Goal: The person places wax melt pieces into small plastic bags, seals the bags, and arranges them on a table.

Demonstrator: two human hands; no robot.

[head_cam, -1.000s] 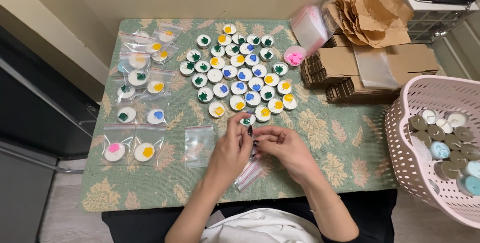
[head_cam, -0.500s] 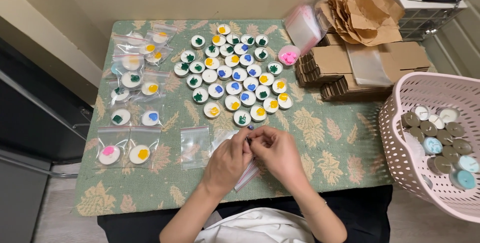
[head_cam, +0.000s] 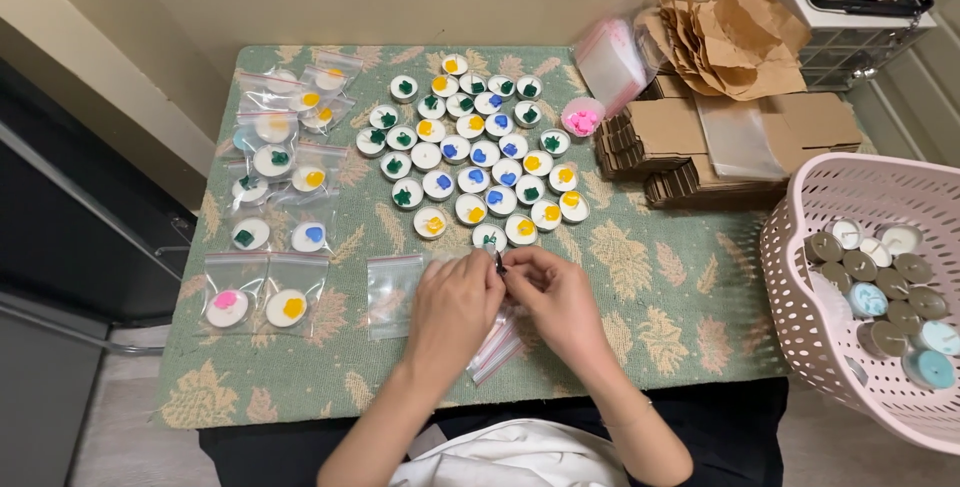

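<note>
Both hands, left hand (head_cam: 455,302) and right hand (head_cam: 555,297), pinch a small candle (head_cam: 497,263) between them.

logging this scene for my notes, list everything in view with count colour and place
round white tealight candles with coloured centres: several dozen, green, blue, yellow; table middle
clear zip bags holding candles: about a dozen; table left
empty clear zip bag: one; beside left hand
pink candle cup: one; near boxes
flat brown cardboard boxes: a stack; table right
crumpled brown paper: pile; behind boxes
pink plastic basket: one, holding tealights; right
green leaf-patterned tablecloth: one
left hand: pinching a small item, unclear
right hand: meeting the left
</note>
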